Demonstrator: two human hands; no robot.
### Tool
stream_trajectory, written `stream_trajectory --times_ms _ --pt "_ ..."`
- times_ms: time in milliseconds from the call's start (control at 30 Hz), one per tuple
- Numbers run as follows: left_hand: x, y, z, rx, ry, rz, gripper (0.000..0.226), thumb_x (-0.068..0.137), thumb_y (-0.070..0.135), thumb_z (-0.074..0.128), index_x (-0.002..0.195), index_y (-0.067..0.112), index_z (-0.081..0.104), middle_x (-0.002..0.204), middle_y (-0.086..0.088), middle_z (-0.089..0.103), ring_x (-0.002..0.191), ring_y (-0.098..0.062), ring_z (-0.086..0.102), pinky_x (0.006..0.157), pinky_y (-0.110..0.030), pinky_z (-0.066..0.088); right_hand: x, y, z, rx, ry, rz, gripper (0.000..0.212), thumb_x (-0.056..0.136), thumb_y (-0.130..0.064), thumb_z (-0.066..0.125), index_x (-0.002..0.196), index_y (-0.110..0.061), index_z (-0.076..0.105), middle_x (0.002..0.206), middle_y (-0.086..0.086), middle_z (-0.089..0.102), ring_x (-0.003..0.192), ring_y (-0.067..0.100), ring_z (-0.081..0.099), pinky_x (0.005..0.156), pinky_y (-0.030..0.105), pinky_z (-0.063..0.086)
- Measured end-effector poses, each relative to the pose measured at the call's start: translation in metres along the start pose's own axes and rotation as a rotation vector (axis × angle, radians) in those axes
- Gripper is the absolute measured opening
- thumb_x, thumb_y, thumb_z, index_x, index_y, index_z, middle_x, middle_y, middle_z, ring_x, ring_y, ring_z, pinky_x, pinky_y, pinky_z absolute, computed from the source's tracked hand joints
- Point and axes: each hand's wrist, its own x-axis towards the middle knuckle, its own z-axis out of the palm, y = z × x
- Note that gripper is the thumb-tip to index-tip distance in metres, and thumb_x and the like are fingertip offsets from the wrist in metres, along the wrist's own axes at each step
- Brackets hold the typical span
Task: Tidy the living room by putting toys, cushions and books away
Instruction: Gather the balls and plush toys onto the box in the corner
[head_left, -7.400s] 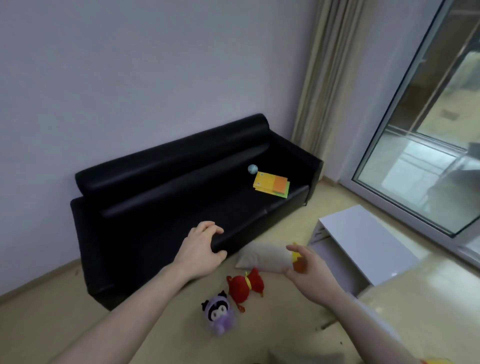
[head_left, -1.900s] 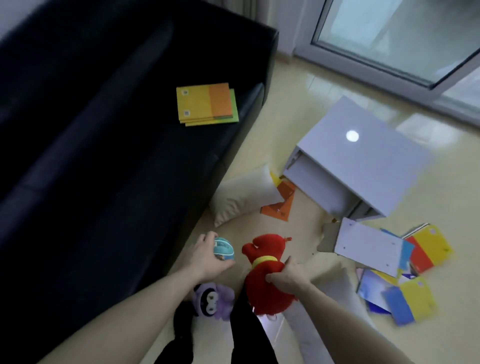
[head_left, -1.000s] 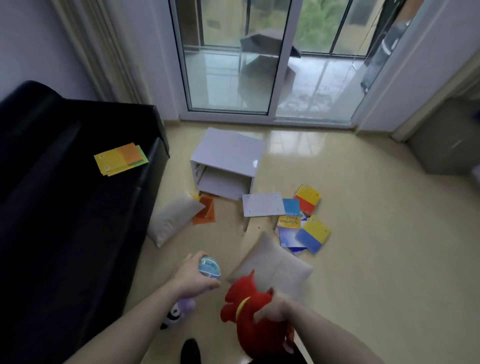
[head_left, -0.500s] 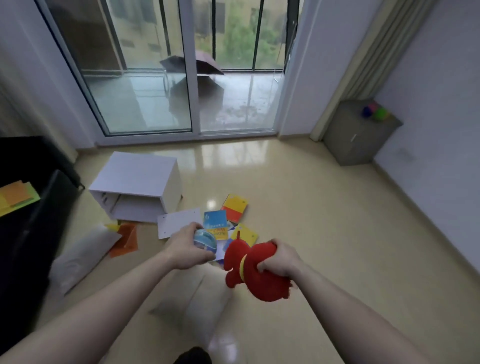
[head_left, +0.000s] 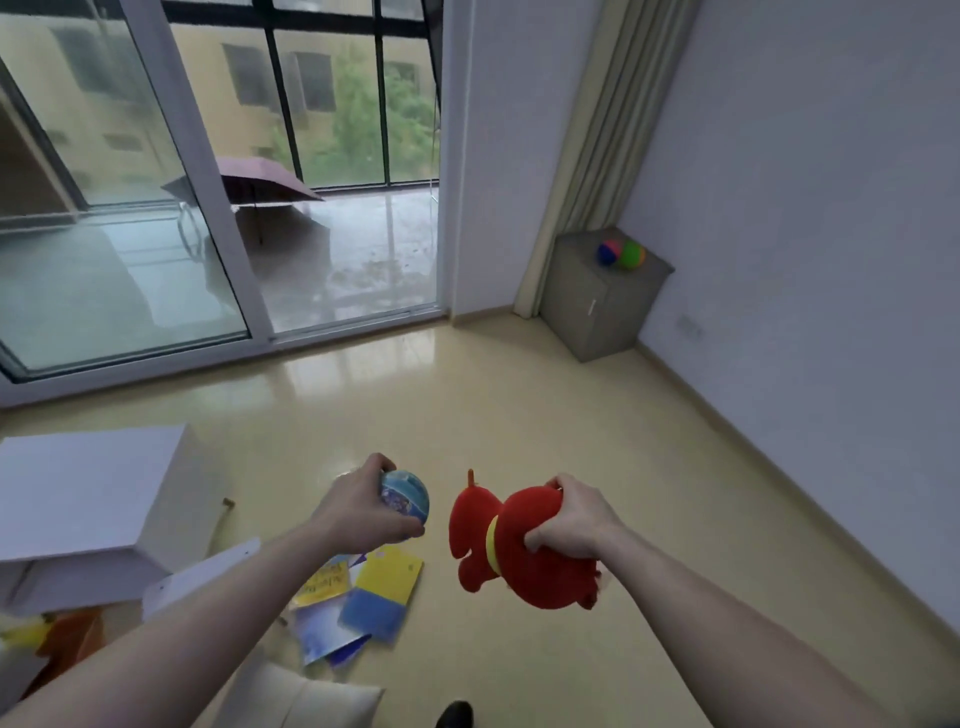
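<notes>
the left hand (head_left: 363, 506) had its fingers curled round a blue ball (head_left: 407, 499). the right hand (head_left: 571, 519) squeezed a red soft toy (head_left: 511, 551), and both were held up above the floor (head_left: 519, 415) near some books (head_left: 363, 597).

I can make out blue lettering on the yellow book (head_left: 323, 586) lying on the floor (head_left: 519, 415), but it is upside down and too blurred to read, perhaps a title. Nothing else legible.
</notes>
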Motion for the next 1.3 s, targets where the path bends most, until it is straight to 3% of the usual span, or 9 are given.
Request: stream_trajectory --times_ms 233,433,700,867,1067,1300 --pt "0.123 0.129 0.033 0.070 -0.056 0.189 0.078 0.046 0.063 0.080 0.111 0.033 0.048 0.103 0.011 0.056 0.091 -0.012 0.058 0.069 -0.027 0.051 0.077 0.051 -0.109 0.032 0.075 0.072 0.075 0.047 -0.045 0.081 0.116 -0.034 0.056 0.109 -0.007 0.061 0.098 0.017 0.062 0.080 0.032 0.056" --pt "0.226 0.249 0.077 0.070 -0.059 0.310 0.079 0.048 0.065 0.080 0.113 0.035 0.048 0.106 0.014 0.047 0.096 -0.010 0.054 0.072 -0.024 0.049 0.154 0.118 -0.201 0.036 0.119 0.119 0.073 0.052 -0.046 0.081 0.121 -0.037 0.059 0.112 -0.010 0.061 0.099 0.015 0.061 0.083 0.032 0.056" --pt "0.332 0.388 0.124 0.024 0.011 0.298 0.079 0.049 0.062 0.081 0.116 0.034 0.049 0.106 0.015 0.048 0.095 -0.009 0.055 0.079 -0.027 0.053 0.267 0.195 -0.332 0.016 0.127 0.110 0.088 0.053 -0.054 0.080 0.130 -0.028 0.045 0.115 -0.005 0.057 0.100 0.019 0.060 0.086 0.038 0.057" --pt "0.388 0.436 0.125 -0.007 0.074 0.249 0.078 0.050 0.059 0.084 0.116 0.034 0.050 0.107 0.015 0.047 0.095 -0.007 0.055 0.076 -0.022 0.050 0.340 0.204 -0.408 -0.002 0.123 0.063 0.085 0.054 -0.052 0.080 0.126 -0.031 0.042 0.112 -0.005 0.057 0.098 0.020 0.060 0.085 0.040 0.057" --pt "0.477 0.467 0.115 -0.039 0.141 0.169 0.079 0.048 0.060 0.083 0.115 0.034 0.051 0.108 0.013 0.048 0.093 -0.007 0.057 0.079 -0.026 0.054 0.443 0.191 -0.467 -0.008 0.112 -0.029 0.082 0.047 -0.054 0.079 0.119 -0.034 0.046 0.111 -0.008 0.058 0.095 0.017 0.060 0.083 0.039 0.057" --pt "0.625 0.512 0.110 -0.115 0.135 0.113 0.074 0.047 0.058 0.085 0.111 0.034 0.056 0.105 0.012 0.051 0.091 -0.007 0.058 0.077 -0.028 0.057 0.583 0.180 -0.535 -0.014 0.143 -0.027 0.078 0.048 -0.055 0.079 0.117 -0.037 0.046 0.111 -0.009 0.059 0.096 0.019 0.061 0.085 0.037 0.056"
